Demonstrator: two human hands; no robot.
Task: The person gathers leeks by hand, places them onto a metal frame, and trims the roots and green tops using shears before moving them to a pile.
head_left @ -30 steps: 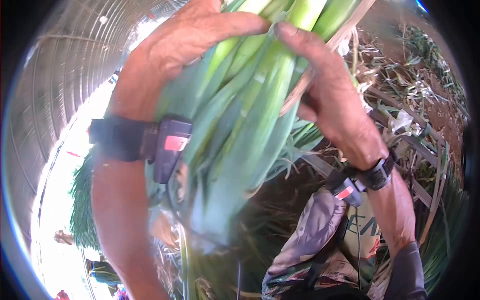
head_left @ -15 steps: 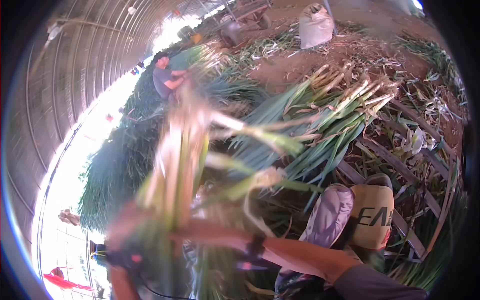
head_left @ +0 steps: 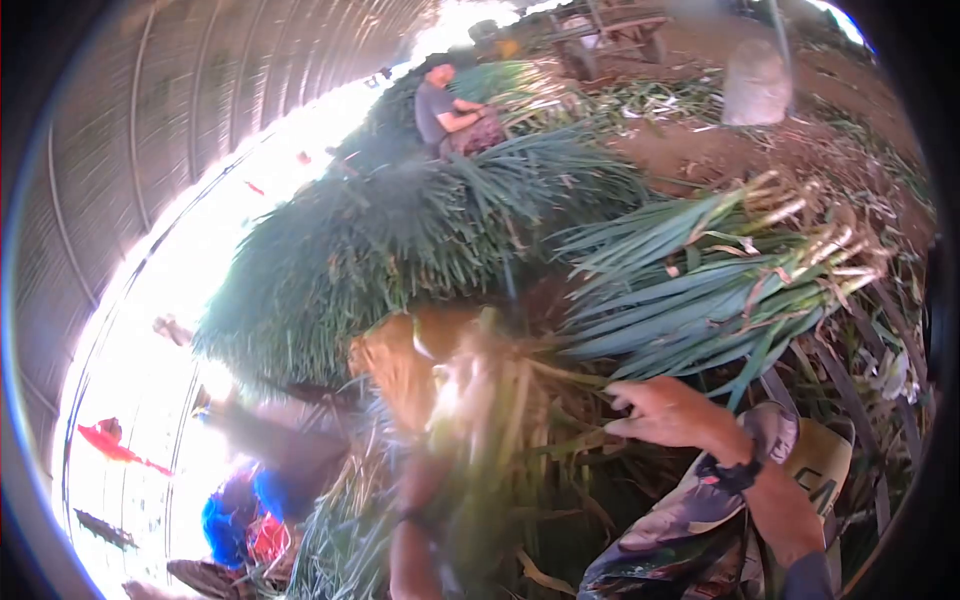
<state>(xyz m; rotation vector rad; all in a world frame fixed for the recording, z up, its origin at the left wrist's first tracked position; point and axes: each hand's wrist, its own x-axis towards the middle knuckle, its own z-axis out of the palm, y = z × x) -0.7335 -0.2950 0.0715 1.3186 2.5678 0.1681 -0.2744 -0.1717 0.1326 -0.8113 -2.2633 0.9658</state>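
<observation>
My left hand (head_left: 425, 480), smeared by motion, is closed on the lower part of a bunch of green onions (head_left: 485, 400). The bunch stands upright in front of me, its pale root ends up and blurred. To its right is my right hand (head_left: 665, 410), fingers apart and partly curled, with nothing visible in it. A thin stalk from the bunch reaches close to its fingertips. Just beyond that hand lies a pile of green onions (head_left: 700, 300), roots pointing right.
A large heap of green onions (head_left: 330, 250) stretches across the far left, near a seated person (head_left: 445, 110). Behind the bunch is a tan bag-like thing (head_left: 395, 360). A white sack (head_left: 755, 85) and a cart (head_left: 610, 35) stand farther back. My shoe (head_left: 820, 460) is at lower right.
My right hand has come away from the bunch to the right. The bunch now appears lower and farther right. The camera view has turned left.
</observation>
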